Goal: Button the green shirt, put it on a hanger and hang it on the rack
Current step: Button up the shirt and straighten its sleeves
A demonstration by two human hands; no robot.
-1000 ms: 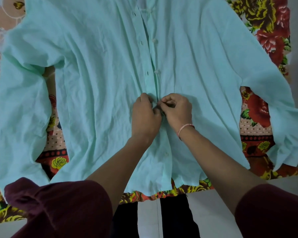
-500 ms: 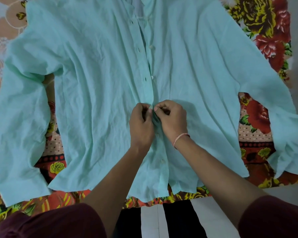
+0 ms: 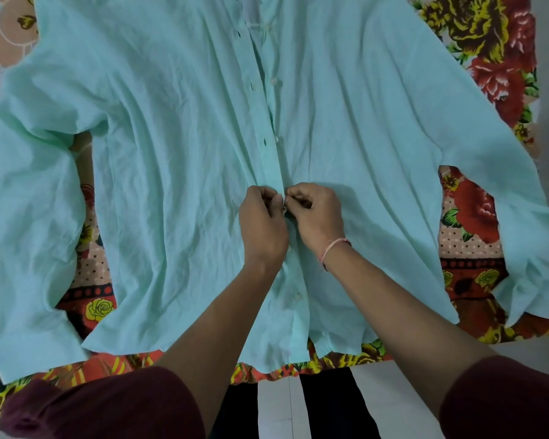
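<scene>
Green shirt (image 3: pixel 171 185) lies flat on the floral sheet (image 3: pixel 476 217), hem at its near edge. My left hand (image 3: pixel 262 226) and right hand (image 3: pixel 317 217) pinch its placket mid-front. I judge the fabric light and limp: grip beside each button.

Home, bedroom: bright floral bedsheet (image 3: pixel 476 210) spread on bed, pale tiled floor (image 3: pixel 403 384) beside.
</scene>
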